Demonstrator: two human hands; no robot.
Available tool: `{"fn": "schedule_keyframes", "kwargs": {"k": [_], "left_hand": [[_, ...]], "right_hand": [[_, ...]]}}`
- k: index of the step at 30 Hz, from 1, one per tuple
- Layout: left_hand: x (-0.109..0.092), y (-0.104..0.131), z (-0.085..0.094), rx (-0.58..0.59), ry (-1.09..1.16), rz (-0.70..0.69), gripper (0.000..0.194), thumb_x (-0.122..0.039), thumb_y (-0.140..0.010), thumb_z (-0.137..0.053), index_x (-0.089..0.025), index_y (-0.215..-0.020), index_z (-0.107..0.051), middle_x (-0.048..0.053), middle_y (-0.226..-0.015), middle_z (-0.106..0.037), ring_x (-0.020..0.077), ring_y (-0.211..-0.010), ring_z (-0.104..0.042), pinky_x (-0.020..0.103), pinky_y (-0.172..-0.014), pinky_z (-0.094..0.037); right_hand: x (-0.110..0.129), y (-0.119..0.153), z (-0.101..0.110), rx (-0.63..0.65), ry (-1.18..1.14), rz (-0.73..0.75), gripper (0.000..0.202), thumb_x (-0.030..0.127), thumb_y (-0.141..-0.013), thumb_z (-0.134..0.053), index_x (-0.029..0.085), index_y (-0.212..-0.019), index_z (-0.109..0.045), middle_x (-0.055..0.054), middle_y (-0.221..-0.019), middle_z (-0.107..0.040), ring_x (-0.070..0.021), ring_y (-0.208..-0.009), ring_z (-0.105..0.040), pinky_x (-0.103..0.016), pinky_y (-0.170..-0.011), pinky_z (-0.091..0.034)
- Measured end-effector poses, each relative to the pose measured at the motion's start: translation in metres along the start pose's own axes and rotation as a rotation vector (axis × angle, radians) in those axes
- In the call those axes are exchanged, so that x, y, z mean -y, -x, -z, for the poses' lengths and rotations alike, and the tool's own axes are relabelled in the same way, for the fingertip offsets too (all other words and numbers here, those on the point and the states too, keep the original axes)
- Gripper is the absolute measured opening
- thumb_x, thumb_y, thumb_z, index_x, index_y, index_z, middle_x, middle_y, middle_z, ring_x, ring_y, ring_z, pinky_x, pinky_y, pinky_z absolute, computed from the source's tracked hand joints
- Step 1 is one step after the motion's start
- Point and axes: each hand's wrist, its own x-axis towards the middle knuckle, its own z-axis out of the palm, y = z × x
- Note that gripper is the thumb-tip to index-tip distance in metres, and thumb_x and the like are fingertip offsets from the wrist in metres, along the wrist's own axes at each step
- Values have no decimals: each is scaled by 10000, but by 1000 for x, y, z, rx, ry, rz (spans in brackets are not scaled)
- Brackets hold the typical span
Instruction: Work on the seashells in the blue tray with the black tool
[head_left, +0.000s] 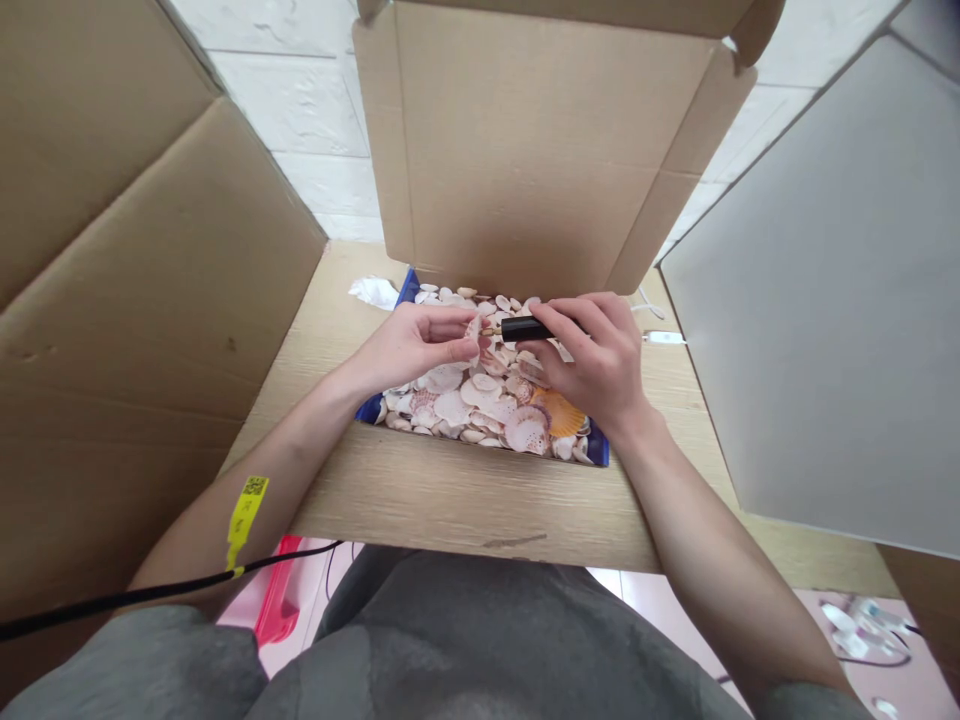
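Observation:
A pale seashell (474,338) is pinched between the thumb and fingers of my left hand (427,345). My right hand (596,360) grips a black pen-shaped mini drill (525,328), held almost level. Its brass-coloured tip points left and meets the shell, or comes very close to it; I cannot tell which. Both hands are above a shallow cardboard box with blue sides (369,408), filled with many seashells (480,400), mostly white and pinkish. One large orange scallop shell (559,412) lies at the right of the pile, below my right hand.
The box's open lid (540,140) stands up behind it. A wooden table (465,500) lies underneath. Tall cardboard (165,280) rises at left, a grey panel (832,280) at right. White crumpled material (375,292) and a white cable connector (664,338) flank the box. A black cable (150,592) crosses lower left.

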Motion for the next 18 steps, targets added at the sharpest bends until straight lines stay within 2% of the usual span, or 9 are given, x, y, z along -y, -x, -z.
{"fn": "schedule_keyframes", "kwargs": {"k": [4, 10, 18], "left_hand": [[3, -1, -1, -68, -2, -69, 448, -308, -794, -746, -166, -1213, -679, 95, -1160, -720, 246, -1058, -685, 373, -967, -532], [10, -3, -1, -127, -2, -102, 480, -269, -705, -821, -176, -1164, -712, 72, -1139, -731, 248, -1048, -690, 372, -968, -547], [9, -3, -1, -84, -10, -92, 447, -271, -739, -790, -171, -1167, -708, 71, -1124, -734, 236, -1023, -698, 361, -957, -554]], "right_hand": [[1, 1, -3, 105, -37, -1, 369, 460, -893, -573, 164, -1100, -653, -73, -915, -720, -181, -819, -627, -304, -715, -474], [5, 1, -2, 170, -55, -2, 370, 492, -918, -522, 167, -1001, -677, -55, -843, -728, -154, -756, -655, -267, -639, -443], [5, 1, -1, 200, -42, -15, 394, 503, -923, -506, 162, -1011, -684, -58, -835, -731, -158, -754, -662, -268, -628, -435]]}}
